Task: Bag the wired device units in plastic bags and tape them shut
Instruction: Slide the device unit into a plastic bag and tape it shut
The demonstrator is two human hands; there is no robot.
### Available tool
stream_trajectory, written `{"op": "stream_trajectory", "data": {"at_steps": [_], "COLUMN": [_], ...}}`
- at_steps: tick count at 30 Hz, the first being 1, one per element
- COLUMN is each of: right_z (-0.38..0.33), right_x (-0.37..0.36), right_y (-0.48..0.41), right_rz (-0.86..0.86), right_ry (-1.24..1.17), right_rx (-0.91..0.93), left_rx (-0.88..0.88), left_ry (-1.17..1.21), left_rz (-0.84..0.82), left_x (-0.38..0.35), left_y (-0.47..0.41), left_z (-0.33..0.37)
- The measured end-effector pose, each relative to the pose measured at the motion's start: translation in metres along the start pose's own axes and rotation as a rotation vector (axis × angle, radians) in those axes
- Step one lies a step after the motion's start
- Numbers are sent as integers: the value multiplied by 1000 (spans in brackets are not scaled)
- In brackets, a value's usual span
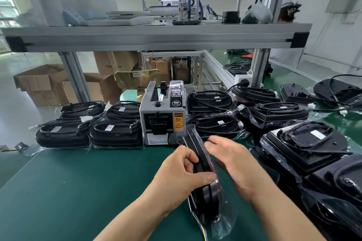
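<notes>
A black wired device unit [203, 191] stands on edge over the green table, inside a clear plastic bag [223, 221] whose loose end hangs toward me with coloured wires showing. My left hand [180, 174] grips the unit's left edge, thumb across the rim. On the unit's right side, my right hand [233, 160] lies against the bag with fingers extended. Just behind stands the grey automatic tape dispenser [163, 115].
Bagged black units [115, 133] lie stacked left of the dispenser, and more [213, 125] sit right of it. Several units [305, 143] crowd the right side of the green mat [68, 188]. An aluminium shelf frame [156, 37] spans overhead. Cardboard boxes [45, 84] stand on the floor beyond.
</notes>
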State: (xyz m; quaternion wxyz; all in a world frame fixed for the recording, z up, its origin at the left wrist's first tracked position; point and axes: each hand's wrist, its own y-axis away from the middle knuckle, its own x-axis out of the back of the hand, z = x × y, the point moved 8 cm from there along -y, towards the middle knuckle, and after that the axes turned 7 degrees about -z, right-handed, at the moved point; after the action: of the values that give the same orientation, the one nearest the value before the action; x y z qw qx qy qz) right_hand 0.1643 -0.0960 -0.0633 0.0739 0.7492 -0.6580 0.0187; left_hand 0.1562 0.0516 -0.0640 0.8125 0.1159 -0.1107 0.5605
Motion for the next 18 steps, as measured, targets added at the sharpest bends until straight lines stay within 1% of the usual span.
{"op": "stream_trajectory", "data": {"at_steps": [3, 5, 7, 9, 11, 13, 15, 18], "right_z": [-6, 1, 5, 4, 1, 1, -1, -3], "right_x": [-17, -28, -31, -29, -29, -30, -29, -27], "right_y": [-29, -39, -42, -42, -40, -37, -35, -32], "right_rz": [-47, -77, -52, -19, -11, -5, 5, 14], "right_ry": [157, 179, 211, 253, 260, 265, 270, 270], "right_rx": [-78, -113, -130, -113, -108, -112, -108, -106], "left_rx": [-12, -11, 18, 85, 169, 253, 317, 341], "left_ry": [9, 55, 121, 244, 461, 642, 717, 757], "left_rz": [4, 8, 36, 157, 323, 449, 518, 562], "left_x": [0, 5, 15, 36, 64, 86, 98, 103], "left_y": [-2, -4, -7, -17, -32, -48, -62, -76], "left_z": [0, -1, -4, -15, -33, -49, -62, -72]}}
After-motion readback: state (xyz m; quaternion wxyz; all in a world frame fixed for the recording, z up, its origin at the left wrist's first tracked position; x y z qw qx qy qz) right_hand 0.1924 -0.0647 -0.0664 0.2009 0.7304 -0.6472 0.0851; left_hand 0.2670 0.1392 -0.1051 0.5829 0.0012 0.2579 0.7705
